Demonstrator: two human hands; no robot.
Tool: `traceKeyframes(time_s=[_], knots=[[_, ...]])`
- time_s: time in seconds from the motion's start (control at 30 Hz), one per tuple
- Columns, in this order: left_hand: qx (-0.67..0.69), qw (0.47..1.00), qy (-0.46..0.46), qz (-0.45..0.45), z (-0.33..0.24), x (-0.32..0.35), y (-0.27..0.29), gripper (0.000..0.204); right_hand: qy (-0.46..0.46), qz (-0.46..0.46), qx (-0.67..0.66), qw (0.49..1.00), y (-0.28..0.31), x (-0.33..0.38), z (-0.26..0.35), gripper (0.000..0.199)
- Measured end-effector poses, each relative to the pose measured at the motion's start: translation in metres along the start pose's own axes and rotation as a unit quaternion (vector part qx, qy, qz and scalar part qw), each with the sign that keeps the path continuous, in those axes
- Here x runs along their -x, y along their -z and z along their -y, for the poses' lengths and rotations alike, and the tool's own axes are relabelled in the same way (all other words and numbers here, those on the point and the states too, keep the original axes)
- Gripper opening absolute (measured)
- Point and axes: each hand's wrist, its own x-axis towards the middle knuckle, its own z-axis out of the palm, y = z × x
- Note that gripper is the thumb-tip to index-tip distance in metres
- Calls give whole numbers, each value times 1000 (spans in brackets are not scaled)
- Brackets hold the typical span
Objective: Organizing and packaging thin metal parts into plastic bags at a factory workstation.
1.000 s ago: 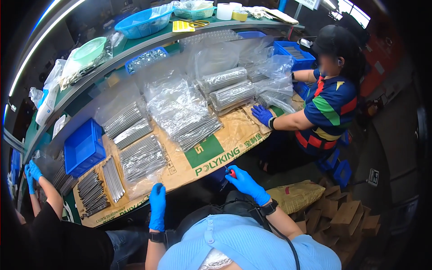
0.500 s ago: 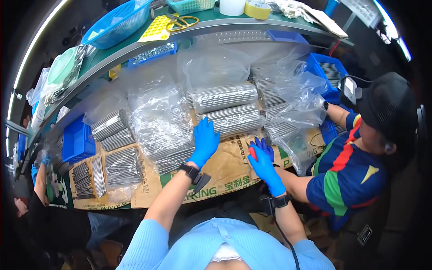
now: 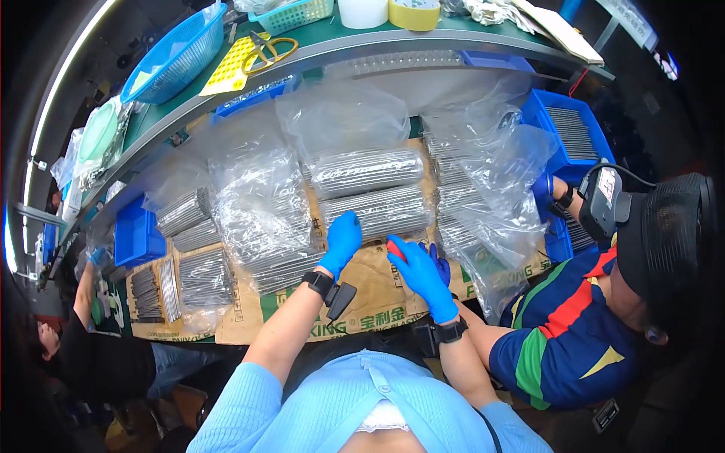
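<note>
Clear bag holds metal rods; right grip clamped on red tool; left grip: cannot tell.

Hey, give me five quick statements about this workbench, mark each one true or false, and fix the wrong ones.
The left hand is at the scissors. False: the left hand is at a wrapped rod bundle.
The right hand holds a red tool. True.
The scissors overlap a yellow sheet. True.
The white roll stands right of the yellow tape. False: the white roll stands left of it.
The person on the right wears a dark cap. True.
</note>
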Motion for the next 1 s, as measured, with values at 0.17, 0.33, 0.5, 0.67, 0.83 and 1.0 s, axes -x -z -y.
traceKeyframes(time_s=[0.17, 0.33, 0.5, 0.67, 0.83, 1.0], knots=[[120, 987, 104, 21, -10, -6, -1, 21, -11, -32, 63, 997, 12, -86, -12, 35], [-52, 987, 155, 1, -38, -2, -16, 22, 62, 127, 318, 937, 31, -144, -16, 20], [92, 979, 181, 3, -22, -6, -21, 21, 218, 152, 421, 867, 21, -149, -10, 9], [313, 940, 135, 19, -3, 10, -27, 16, 242, 128, 460, 845, 9, -147, -7, 9], [285, 953, 72, 70, -21, 41, -3, 14, 180, 166, 412, 878, 37, -150, -3, 12], [135, 970, -54, 195, 19, 101, -28, 20, 79, 15, 186, 979, 27, -147, -30, 20]])
